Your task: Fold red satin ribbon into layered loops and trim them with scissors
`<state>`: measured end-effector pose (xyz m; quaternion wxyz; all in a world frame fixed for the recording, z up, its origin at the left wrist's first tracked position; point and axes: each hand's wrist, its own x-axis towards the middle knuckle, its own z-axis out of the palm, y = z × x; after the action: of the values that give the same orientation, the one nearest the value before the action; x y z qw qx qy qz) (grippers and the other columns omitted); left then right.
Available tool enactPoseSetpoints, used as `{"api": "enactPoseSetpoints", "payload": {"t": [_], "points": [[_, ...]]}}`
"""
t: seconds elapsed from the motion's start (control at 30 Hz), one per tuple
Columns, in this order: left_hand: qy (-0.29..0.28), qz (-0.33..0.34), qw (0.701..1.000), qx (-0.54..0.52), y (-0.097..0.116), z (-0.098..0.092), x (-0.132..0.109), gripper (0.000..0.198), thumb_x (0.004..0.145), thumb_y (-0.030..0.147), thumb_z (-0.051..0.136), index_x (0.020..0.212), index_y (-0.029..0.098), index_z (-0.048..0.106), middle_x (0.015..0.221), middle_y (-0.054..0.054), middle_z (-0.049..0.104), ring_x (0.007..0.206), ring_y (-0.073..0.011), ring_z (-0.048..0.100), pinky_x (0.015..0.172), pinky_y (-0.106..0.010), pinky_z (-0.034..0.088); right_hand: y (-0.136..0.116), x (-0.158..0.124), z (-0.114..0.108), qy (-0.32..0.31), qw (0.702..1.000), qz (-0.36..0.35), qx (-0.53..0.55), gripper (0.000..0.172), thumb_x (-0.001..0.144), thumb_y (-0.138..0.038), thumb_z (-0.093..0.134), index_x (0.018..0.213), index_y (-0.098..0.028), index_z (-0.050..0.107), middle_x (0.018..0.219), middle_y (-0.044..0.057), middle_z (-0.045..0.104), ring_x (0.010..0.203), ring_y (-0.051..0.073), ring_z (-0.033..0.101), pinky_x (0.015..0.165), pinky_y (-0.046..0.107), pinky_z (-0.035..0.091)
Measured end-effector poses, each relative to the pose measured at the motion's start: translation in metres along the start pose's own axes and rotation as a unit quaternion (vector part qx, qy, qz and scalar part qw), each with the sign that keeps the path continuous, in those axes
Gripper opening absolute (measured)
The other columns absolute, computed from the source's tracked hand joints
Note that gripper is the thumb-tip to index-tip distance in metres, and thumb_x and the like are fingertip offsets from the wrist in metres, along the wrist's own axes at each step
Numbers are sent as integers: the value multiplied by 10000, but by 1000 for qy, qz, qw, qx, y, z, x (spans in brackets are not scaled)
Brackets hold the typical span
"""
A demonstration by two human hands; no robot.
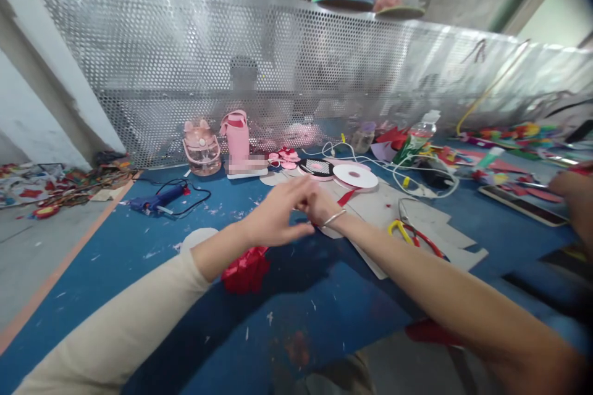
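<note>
My left hand reaches out over the blue table, its thumb spread from the fingers, whose tips meet my other hand. Bent at the wrist, my right hand wears a silver bangle; its fingers curl, and whatever they hold, if anything, is hidden. A red ribbon runs from beside my right hand toward a white spool. Below my left wrist lies a bunch of shiny red ribbon, partly covered by the wrist. A white disc shows behind my left forearm.
A blue glue gun lies at the left. Pink bottles stand at the back near the perforated metal panel. Scissors rest on grey cardboard at the right, beside white cables. Another person's hand shows at the far right.
</note>
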<state>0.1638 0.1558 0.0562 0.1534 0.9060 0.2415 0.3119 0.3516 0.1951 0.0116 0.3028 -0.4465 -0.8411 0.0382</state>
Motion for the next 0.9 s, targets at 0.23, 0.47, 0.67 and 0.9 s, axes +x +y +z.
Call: {"api": "enactPoseSetpoints", "payload": {"t": [0.23, 0.47, 0.67, 0.9], "points": [[27, -350, 865, -358, -22, -7, -46, 512, 971, 453, 355, 1341, 117, 464, 1322, -197, 605, 1208, -238, 584, 1051, -430, 403, -4, 1, -20, -12, 985, 99, 140, 276, 849, -197, 500, 937, -198, 761, 757, 5, 749, 608, 140, 651, 599, 254, 530], [-10, -391, 783, -484, -4, 20, -39, 379, 933, 312, 535, 1266, 132, 513, 1215, -175, 678, 1011, -181, 688, 857, -311, 506, -11, 8, -6, 65, 970, 153, 177, 283, 809, -241, 509, 902, -182, 769, 721, 8, 734, 593, 136, 608, 566, 238, 474], [5, -380, 790, -481, 11, 10, -53, 732, 922, 278, 567, 1519, 209, 149, 934, -87, 749, 698, -135, 681, 689, -290, 487, -7, 7, 0, 70, 966, 179, 173, 286, 772, -200, 522, 907, -166, 772, 720, 15, 744, 593, 143, 621, 588, 241, 477], [-47, -336, 810, -479, 18, -5, -86, 468, 930, 488, 494, 1281, 201, 611, 1236, -124, 676, 1014, -216, 647, 880, -352, 463, -21, 2, 7, 9, 969, 138, 205, 264, 751, -154, 555, 871, -207, 785, 861, 13, 775, 734, 167, 692, 695, 258, 531]]}}
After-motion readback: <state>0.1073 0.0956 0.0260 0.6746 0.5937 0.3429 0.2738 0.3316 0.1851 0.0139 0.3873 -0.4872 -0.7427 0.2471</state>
